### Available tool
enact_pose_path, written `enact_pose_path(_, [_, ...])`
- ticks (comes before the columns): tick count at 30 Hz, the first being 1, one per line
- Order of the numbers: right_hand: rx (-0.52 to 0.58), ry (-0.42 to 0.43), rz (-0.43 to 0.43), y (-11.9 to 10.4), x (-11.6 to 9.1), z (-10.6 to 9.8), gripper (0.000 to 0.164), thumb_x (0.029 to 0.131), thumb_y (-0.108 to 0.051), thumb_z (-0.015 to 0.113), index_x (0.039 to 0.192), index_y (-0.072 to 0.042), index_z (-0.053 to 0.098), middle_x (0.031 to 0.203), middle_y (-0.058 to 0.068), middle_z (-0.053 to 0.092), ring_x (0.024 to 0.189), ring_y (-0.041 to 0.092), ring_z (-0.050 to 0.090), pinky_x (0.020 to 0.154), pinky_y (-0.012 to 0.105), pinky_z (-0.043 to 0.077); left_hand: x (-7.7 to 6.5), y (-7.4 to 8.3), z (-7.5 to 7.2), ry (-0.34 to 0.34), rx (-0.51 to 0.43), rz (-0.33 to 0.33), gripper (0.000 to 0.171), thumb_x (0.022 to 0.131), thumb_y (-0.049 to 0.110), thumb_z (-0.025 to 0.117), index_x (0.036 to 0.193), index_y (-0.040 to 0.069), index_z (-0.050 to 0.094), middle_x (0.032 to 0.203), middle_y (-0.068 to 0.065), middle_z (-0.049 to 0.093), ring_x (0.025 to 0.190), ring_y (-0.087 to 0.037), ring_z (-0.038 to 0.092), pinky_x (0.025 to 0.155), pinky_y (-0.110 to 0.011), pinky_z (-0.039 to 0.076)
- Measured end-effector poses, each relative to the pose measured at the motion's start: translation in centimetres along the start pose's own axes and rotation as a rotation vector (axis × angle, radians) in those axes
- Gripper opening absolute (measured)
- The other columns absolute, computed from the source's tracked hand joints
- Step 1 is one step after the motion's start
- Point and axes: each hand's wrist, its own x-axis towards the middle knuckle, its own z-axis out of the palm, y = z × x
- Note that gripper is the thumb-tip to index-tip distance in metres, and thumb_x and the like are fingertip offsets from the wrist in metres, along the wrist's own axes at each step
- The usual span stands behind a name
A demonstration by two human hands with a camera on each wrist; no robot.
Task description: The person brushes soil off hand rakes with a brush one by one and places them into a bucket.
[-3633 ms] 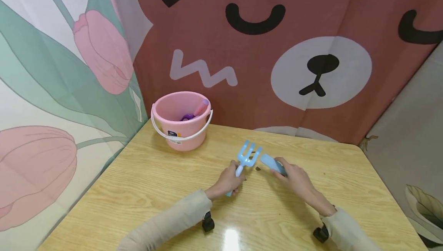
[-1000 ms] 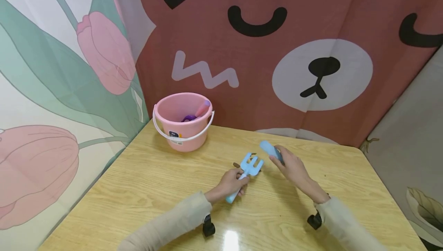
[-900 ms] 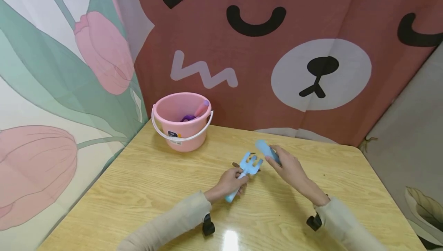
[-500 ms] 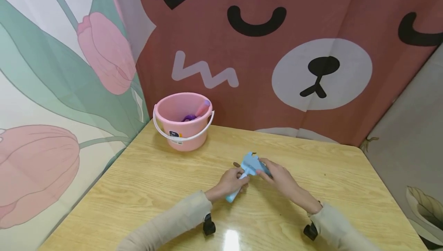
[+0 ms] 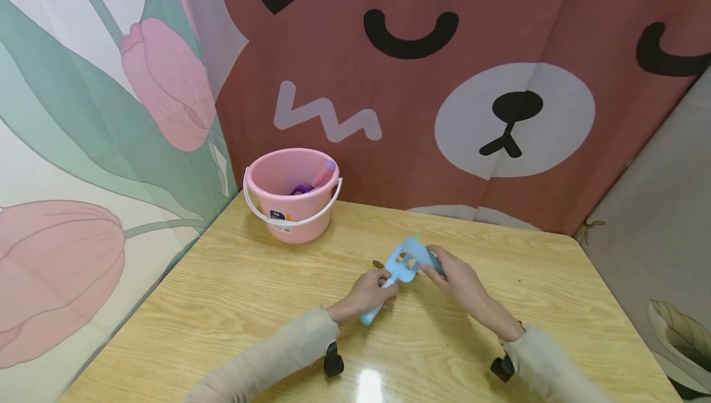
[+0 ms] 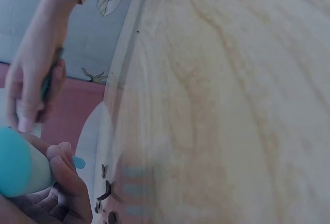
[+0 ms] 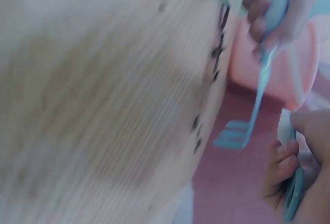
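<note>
In the head view my left hand (image 5: 370, 292) grips the pale handle of a small blue garden fork (image 5: 395, 266), its tines angled up and to the right. My right hand (image 5: 458, 279) holds a light-blue brush (image 5: 424, 255) across the ends of the tines; whether the two touch is unclear. The right wrist view shows the fork's bent tines (image 7: 234, 134) and, close by, the brush's whitish bristles (image 7: 284, 126) and looped teal handle (image 7: 294, 195). Brown scraps (image 5: 378, 264) lie on the table around and below the fork.
A pink bucket (image 5: 291, 215) with a white handle stands at the back left, holding purple and pink items. The wooden table (image 5: 266, 286) meets a bear-printed cloth (image 5: 411, 94) behind and a tulip-printed one at left. More dark scraps (image 6: 107, 190) show in the left wrist view.
Since the earliest frame the right hand has brought the brush from beside the fork onto its tines. In the last second it swept down over them, then back up toward their tips.
</note>
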Motion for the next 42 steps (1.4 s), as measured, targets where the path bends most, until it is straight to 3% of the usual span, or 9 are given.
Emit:
enact_pose_path(6, [0.027, -0.067, -0.073, -1.2, -0.7, 0.6, 0.046, 0.098, -0.027, 0.064, 0.133, 0.001, 0.054, 0.106, 0.014, 0.068, 0.079, 0.021, 0.068, 0.06, 0.032, 0.055, 0.0, 0.0, 0.1, -0.023, 0.025, -0.004, 0.009, 0.095, 0.009, 0.063, 0.098, 0.0, 0.064, 0.075, -0.01, 0.068, 0.056, -0.016, 0.059, 0.048, -0.021, 0.048])
enact_pose_path(8, [0.023, -0.088, -0.05, -0.7, -0.8, 0.9, 0.045, 0.099, -0.027, 0.063, 0.133, 0.001, 0.054, 0.102, 0.012, 0.069, 0.079, 0.022, 0.067, 0.06, 0.032, 0.055, 0.0, -0.1, 0.2, -0.014, 0.042, -0.006, 0.01, 0.094, 0.01, 0.063, 0.099, 0.001, 0.064, 0.075, -0.008, 0.068, 0.056, -0.015, 0.059, 0.048, -0.021, 0.048])
enact_pose_path(13, [-0.029, -0.079, 0.05, 1.2, -1.2, 0.9, 0.042, 0.098, -0.022, 0.063, 0.13, 0.004, 0.053, 0.078, 0.005, 0.06, 0.058, 0.011, 0.05, 0.047, 0.027, 0.041, -0.4, -0.2, 0.2, -0.01, 0.048, -0.025, 0.009, 0.093, 0.009, 0.065, 0.096, 0.001, 0.064, 0.074, -0.007, 0.067, 0.054, -0.014, 0.059, 0.047, -0.021, 0.049])
enact_pose_path(18, [-0.096, -0.013, 0.1, 2.4, -1.4, -0.1, 0.043, 0.097, -0.021, 0.065, 0.128, 0.007, 0.054, 0.094, 0.018, 0.067, 0.062, 0.015, 0.055, 0.048, 0.03, 0.043, -0.5, -0.2, -0.4, 0.014, 0.078, -0.014, 0.01, 0.094, 0.013, 0.065, 0.094, 0.003, 0.065, 0.075, -0.007, 0.07, 0.055, -0.011, 0.056, 0.048, -0.019, 0.044])
enact_pose_path(23, [-0.093, -0.034, 0.127, 2.6, -1.4, -0.6, 0.044, 0.099, -0.023, 0.063, 0.13, 0.006, 0.053, 0.089, 0.014, 0.065, 0.058, 0.014, 0.049, 0.047, 0.028, 0.039, -0.3, 0.3, -1.6, 0.041, 0.102, 0.021, 0.016, 0.095, 0.019, 0.062, 0.091, 0.003, 0.064, 0.08, -0.013, 0.071, 0.052, -0.006, 0.044, 0.047, -0.019, 0.036])
enact_pose_path(31, [-0.102, -0.048, 0.14, 2.8, -1.9, -0.3, 0.043, 0.097, -0.021, 0.066, 0.128, 0.006, 0.054, 0.091, 0.017, 0.065, 0.061, 0.015, 0.052, 0.046, 0.028, 0.04, 0.2, 1.4, -2.7, 0.058, 0.091, -0.005, 0.029, 0.099, 0.025, 0.056, 0.102, -0.002, 0.066, 0.077, -0.004, 0.07, 0.063, -0.017, 0.059, 0.052, -0.023, 0.043])
enact_pose_path(35, [-0.103, -0.043, 0.124, 2.9, -1.9, -0.2, 0.043, 0.096, -0.021, 0.067, 0.128, 0.006, 0.054, 0.099, 0.021, 0.067, 0.067, 0.019, 0.06, 0.048, 0.031, 0.045, 0.2, 1.8, -3.4, 0.063, 0.068, 0.002, 0.029, 0.099, 0.027, 0.056, 0.101, 0.001, 0.068, 0.085, -0.014, 0.071, 0.068, -0.03, 0.064, 0.051, -0.024, 0.045])
enact_pose_path(38, [-0.108, -0.042, 0.109, 2.9, -1.9, -0.2, 0.044, 0.095, -0.021, 0.068, 0.128, 0.004, 0.055, 0.101, 0.022, 0.067, 0.069, 0.022, 0.062, 0.049, 0.032, 0.046, 0.2, 2.2, -4.0, 0.069, 0.066, 0.014, 0.027, 0.097, 0.027, 0.055, 0.096, 0.005, 0.071, 0.085, -0.014, 0.071, 0.075, -0.036, 0.065, 0.054, -0.025, 0.048])
enact_pose_path(42, [-0.109, -0.057, 0.103, 2.8, -2.0, -0.1, 0.044, 0.095, -0.022, 0.068, 0.129, 0.003, 0.055, 0.1, 0.022, 0.067, 0.066, 0.018, 0.06, 0.047, 0.03, 0.043, 0.1, 3.0, -5.0, 0.084, 0.108, 0.015, 0.026, 0.092, 0.027, 0.055, 0.087, 0.009, 0.072, 0.08, -0.003, 0.068, 0.074, -0.026, 0.064, 0.059, -0.026, 0.049])
